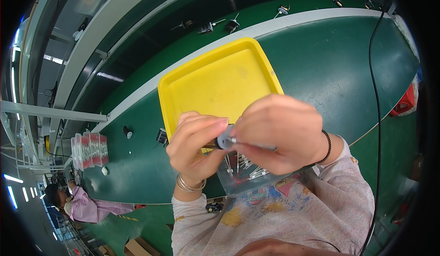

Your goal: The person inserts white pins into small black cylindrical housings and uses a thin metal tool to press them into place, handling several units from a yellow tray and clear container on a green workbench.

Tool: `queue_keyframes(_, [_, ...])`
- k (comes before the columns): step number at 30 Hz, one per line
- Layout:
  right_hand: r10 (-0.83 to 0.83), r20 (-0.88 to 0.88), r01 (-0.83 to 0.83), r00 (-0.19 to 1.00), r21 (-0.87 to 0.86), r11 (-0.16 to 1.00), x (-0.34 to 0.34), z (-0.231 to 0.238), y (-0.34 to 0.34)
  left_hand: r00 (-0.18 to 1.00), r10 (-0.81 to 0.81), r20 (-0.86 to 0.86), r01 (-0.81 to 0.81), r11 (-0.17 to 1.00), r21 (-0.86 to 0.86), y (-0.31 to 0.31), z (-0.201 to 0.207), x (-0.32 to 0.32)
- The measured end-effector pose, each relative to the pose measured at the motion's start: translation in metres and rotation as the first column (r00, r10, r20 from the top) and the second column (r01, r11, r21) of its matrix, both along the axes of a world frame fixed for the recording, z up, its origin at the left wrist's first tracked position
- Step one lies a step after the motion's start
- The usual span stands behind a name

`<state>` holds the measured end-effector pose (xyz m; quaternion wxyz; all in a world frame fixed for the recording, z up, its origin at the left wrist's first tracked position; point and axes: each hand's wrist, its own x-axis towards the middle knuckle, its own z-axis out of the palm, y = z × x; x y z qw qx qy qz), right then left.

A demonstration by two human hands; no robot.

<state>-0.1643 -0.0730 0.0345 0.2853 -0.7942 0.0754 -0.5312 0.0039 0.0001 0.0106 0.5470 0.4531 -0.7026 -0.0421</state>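
Together both hands (pixel 238 141) pinch a grey disc (pixel 224 141) over yellow tray (pixel 215 79).

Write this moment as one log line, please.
left hand: holds small grey round part | right hand: pinches it | behind: empty yellow plastic tray

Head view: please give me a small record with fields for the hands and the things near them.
left hand: closed on a small grey round part
right hand: pinches a thin metal pin at that part
under the hands: clear box with more pins
behind: yellow tray, nothing visible in it
surface: green table
far left: another person, seated
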Motion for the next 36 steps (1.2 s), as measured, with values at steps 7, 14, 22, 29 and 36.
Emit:
queue_keyframes(7, [0.031, -0.082, -0.028, 0.996, 0.043, 0.999, -0.006, -0.002, -0.014, 0.910, -0.158, -0.383, 0.177, 0.984, 0.016, 0.002, -0.004, -0.008])
queue_keyframes(14, [-0.179, 0.015, 0.175, 0.984, -0.306, 0.936, -0.001, -0.006, -0.002, 0.939, 0.038, -0.340, -0.002, 0.995, 0.104, 0.017, 0.004, -0.020])
queue_keyframes(22, [-0.015, 0.017, 0.018, 1.000, -0.171, 0.985, 0.004, -0.013, -0.006, 0.914, 0.005, -0.406, 0.051, 0.990, 0.128, 0.017, 0.005, -0.016])
queue_keyframes(29, [-0.077, -0.008, 0.075, 0.997, -0.185, 0.980, 0.009, -0.013, -0.008, 0.957, 0.097, -0.273, -0.070, 0.992, 0.108, 0.013, 0.003, -0.012])
queue_keyframes(36, [0.136, -0.076, -0.097, 0.988, 0.379, 0.920, 0.009, -0.014, -0.037, 0.753, 0.035, -0.657, 0.219, 0.928, 0.300, -0.004, -0.004, 0.002])
